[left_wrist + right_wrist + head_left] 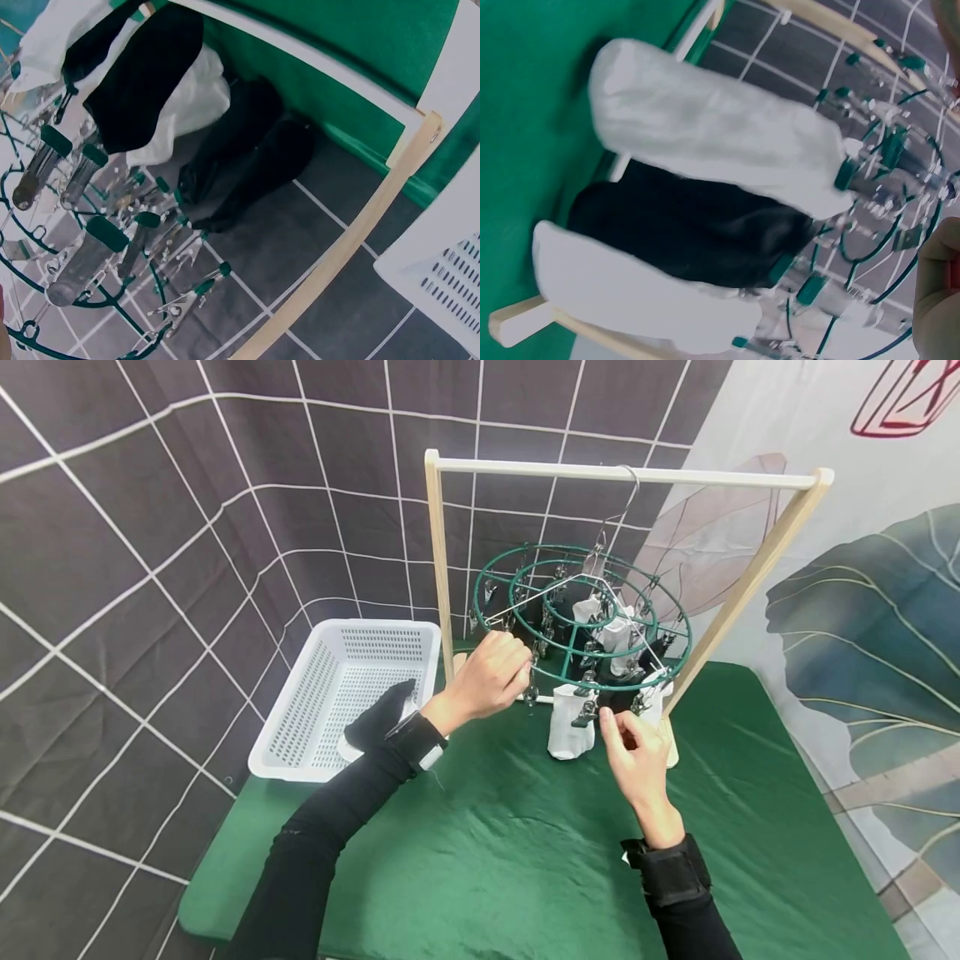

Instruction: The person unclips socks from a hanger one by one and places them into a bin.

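Note:
A round green drying hanger [568, 652] with metal clips hangs from a wooden frame's white bar. My left hand [491, 672] has its fingers curled over the ring's front left edge. Beside the front clips, my right hand [639, 756] has thumb and forefinger slightly apart, with nothing visible between them. A white sock [572, 727] hangs from a front clip. In the right wrist view, a black sock [690, 225] hangs between that sock and another white sock [637, 292]. More black socks [255, 172] hang farther round in the left wrist view.
A white perforated basket [262, 760] stands left of the frame, holding a black sock [378, 718] and something white beneath it. The wooden posts [738, 597] flank the hanger. A green cloth [480, 860] covers the table, with a grid-patterned curtain [247, 543] behind.

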Demonstrator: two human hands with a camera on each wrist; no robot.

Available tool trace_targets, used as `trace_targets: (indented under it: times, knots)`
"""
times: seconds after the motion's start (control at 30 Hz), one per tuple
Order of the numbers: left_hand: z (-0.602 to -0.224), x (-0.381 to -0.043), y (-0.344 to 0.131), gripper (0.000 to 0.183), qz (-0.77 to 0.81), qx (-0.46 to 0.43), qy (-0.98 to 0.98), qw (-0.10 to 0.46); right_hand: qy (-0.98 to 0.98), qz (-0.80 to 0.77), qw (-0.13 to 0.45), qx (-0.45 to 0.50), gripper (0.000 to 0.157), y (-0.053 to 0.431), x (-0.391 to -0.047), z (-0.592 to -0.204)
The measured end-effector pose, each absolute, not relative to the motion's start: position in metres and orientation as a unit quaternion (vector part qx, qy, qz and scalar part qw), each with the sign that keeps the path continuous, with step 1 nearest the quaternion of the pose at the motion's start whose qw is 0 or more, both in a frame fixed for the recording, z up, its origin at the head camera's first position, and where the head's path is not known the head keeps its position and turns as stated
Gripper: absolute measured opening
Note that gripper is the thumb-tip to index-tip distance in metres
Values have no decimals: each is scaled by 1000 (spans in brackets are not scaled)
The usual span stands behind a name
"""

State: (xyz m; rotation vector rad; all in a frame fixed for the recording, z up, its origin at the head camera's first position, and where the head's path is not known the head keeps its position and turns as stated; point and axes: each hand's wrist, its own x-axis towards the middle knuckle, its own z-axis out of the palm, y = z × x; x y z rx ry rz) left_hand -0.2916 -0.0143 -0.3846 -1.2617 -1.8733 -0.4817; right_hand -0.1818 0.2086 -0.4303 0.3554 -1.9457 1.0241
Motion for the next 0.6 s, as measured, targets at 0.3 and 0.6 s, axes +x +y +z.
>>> trace_targets:
  times: [0.3, 0.6]
  knots:
    - [-373, -288, -2, 22, -173, -485, -723, 461, -853, 373, 362, 51, 33, 220, -186, -439]
    - [-368, -271, 23, 21, -139, -495, -726, 456, -879, 381, 285, 34, 26, 219, -200, -437]
